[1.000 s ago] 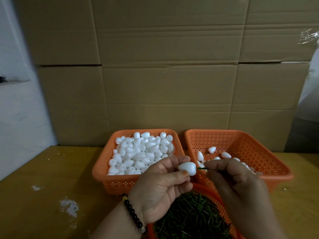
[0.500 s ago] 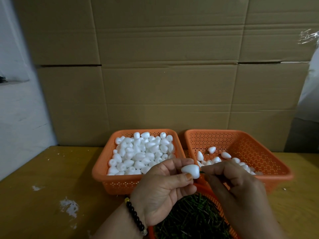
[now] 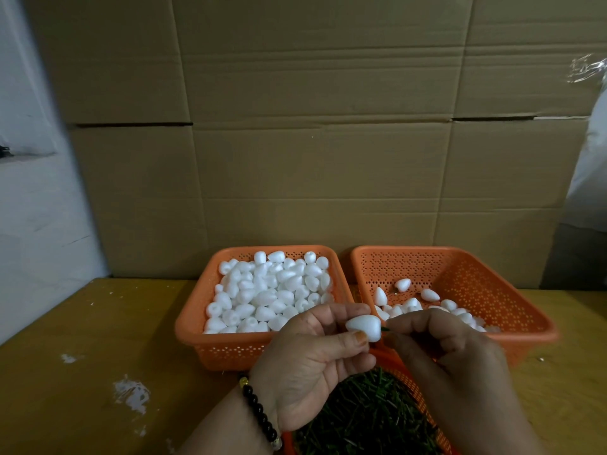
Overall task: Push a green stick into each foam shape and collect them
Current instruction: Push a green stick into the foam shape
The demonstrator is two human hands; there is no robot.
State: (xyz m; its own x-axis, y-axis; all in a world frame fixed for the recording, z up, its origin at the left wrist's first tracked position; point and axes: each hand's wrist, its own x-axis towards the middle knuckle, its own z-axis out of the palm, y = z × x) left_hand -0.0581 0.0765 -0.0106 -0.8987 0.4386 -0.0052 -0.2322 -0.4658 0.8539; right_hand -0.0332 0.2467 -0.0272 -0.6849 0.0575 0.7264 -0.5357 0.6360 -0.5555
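Stick [image 3: 385, 329] pushed deeper into foam shape [image 3: 364, 327]; hands over basket rim [image 3: 391, 356].

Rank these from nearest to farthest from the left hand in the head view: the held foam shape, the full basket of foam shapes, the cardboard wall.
1. Foam shape, pinched in the left hand.
2. Full basket, just behind it.
3. Cardboard wall, at the back.

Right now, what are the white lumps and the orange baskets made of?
The white lumps look like foam: matte, smooth and bright white. The orange baskets look like moulded plastic, slightly glossy, with rows of little punched holes. The stuff can't be told for sure.
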